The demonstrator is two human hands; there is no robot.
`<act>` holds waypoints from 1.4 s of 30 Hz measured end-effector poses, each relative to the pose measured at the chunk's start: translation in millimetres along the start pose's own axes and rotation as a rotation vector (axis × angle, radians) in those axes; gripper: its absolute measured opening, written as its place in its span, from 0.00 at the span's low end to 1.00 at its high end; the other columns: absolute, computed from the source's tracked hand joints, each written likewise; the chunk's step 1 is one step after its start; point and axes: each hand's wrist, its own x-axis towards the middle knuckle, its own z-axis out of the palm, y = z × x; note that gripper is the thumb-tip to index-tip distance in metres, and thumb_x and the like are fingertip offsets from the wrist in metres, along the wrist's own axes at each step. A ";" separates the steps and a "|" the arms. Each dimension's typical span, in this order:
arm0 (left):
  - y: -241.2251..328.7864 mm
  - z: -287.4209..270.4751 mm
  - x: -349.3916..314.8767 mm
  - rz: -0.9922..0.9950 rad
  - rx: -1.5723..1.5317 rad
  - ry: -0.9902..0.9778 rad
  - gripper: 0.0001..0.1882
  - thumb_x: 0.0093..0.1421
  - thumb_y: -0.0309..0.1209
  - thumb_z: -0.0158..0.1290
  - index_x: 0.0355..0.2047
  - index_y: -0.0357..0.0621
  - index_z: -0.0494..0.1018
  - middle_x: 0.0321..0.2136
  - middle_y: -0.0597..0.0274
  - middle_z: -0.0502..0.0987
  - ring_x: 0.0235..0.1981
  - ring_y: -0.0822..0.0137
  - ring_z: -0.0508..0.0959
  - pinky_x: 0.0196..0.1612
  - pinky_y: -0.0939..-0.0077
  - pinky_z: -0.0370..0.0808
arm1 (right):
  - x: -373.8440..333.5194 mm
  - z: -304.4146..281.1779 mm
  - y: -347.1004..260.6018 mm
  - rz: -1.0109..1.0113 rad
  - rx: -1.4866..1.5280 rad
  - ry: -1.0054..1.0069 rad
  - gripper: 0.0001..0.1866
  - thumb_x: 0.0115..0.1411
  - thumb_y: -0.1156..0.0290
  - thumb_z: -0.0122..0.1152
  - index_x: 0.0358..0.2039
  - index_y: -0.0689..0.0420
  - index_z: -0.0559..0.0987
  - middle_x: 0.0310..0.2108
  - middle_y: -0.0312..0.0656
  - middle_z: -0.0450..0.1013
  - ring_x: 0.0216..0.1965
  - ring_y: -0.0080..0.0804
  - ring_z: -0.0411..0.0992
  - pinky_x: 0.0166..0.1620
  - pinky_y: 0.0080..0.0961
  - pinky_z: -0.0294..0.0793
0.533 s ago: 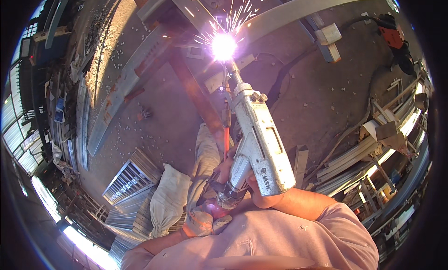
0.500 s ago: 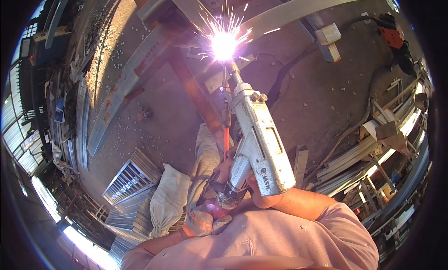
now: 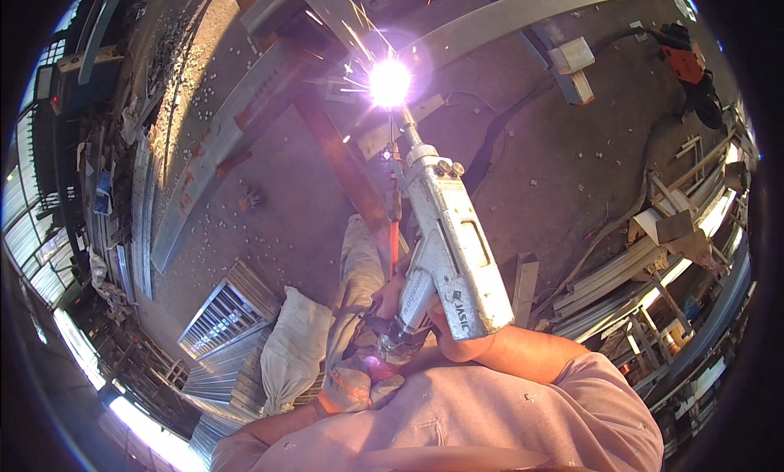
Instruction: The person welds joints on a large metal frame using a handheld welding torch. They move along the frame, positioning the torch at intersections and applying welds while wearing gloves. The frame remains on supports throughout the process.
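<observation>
A silver-white handheld welding gun (image 3: pixel 464 256) slants up the middle, its nozzle in a glaring white-violet arc (image 3: pixel 390 82) with sparks. My bare right hand (image 3: pixel 445 329) is closed around the gun's grip, its fingers partly hidden behind the body. My left hand (image 3: pixel 353 388), in a soiled light glove, is closed at the lower, wrapped end of the handle; its exact hold is partly hidden. Beside the gun runs a thin rod-like feed with an orange-red sleeve (image 3: pixel 394 242). Glare hides the spot being welded, where a pale steel beam (image 3: pixel 327 11) meets the arc.
A curved pale beam (image 3: pixel 563 8) crosses the top, and a rusty bar (image 3: pixel 336 158) slants below the arc. Rusted channel steel (image 3: pixel 200 166) stands left. Lower left are a metal grate (image 3: pixel 224 313) and a whitish sack (image 3: pixel 296 349). Stacked metal lengths (image 3: pixel 608 284) lie right.
The gun's rear end has shifted slightly left and up. The spray of sparks above the arc has become smaller, and both hands keep their hold.
</observation>
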 end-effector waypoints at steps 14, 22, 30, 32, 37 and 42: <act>-8.9 4.1 -3.7 -0.009 -0.016 -0.001 0.35 0.63 0.49 0.69 0.60 0.38 0.73 0.50 0.50 0.83 0.50 0.51 0.84 0.51 0.58 0.81 | -4.3 -0.7 6.4 -0.023 -0.060 0.005 0.23 0.72 0.68 0.63 0.63 0.60 0.70 0.46 0.48 0.79 0.42 0.30 0.77 0.43 0.28 0.78; -14.2 4.7 -5.9 -0.014 -0.031 -0.002 0.35 0.63 0.50 0.70 0.60 0.38 0.73 0.50 0.50 0.83 0.50 0.51 0.84 0.51 0.59 0.81 | -3.0 5.3 -3.8 -0.021 -0.154 0.020 0.18 0.73 0.68 0.59 0.59 0.61 0.73 0.44 0.45 0.80 0.40 0.28 0.76 0.42 0.28 0.78; -19.1 5.7 -5.5 -0.027 -0.052 -0.003 0.36 0.63 0.50 0.70 0.60 0.38 0.72 0.49 0.51 0.83 0.49 0.51 0.84 0.50 0.59 0.81 | -5.7 7.4 -3.5 0.008 -0.133 0.035 0.16 0.74 0.67 0.60 0.56 0.61 0.75 0.44 0.44 0.80 0.43 0.29 0.78 0.44 0.29 0.79; -20.7 6.6 -6.1 -0.031 -0.058 -0.002 0.36 0.63 0.50 0.70 0.60 0.38 0.72 0.49 0.51 0.83 0.49 0.51 0.84 0.50 0.59 0.81 | -5.5 6.7 -1.2 0.006 -0.116 0.026 0.17 0.74 0.67 0.61 0.58 0.61 0.73 0.44 0.45 0.80 0.43 0.30 0.78 0.45 0.29 0.80; -24.4 6.2 -5.0 -0.055 -0.091 -0.004 0.36 0.63 0.50 0.70 0.60 0.38 0.72 0.49 0.51 0.83 0.49 0.51 0.84 0.49 0.59 0.82 | -4.4 5.9 3.2 0.022 -0.090 0.024 0.20 0.74 0.67 0.61 0.61 0.60 0.71 0.45 0.45 0.80 0.43 0.29 0.79 0.46 0.29 0.80; -30.9 9.3 -9.2 -0.133 -0.221 0.009 0.36 0.63 0.50 0.70 0.60 0.38 0.72 0.49 0.51 0.83 0.48 0.51 0.84 0.49 0.59 0.82 | -2.9 3.9 -0.9 0.061 -0.220 -0.028 0.27 0.76 0.54 0.56 0.64 0.61 0.66 0.46 0.48 0.79 0.47 0.34 0.78 0.56 0.38 0.76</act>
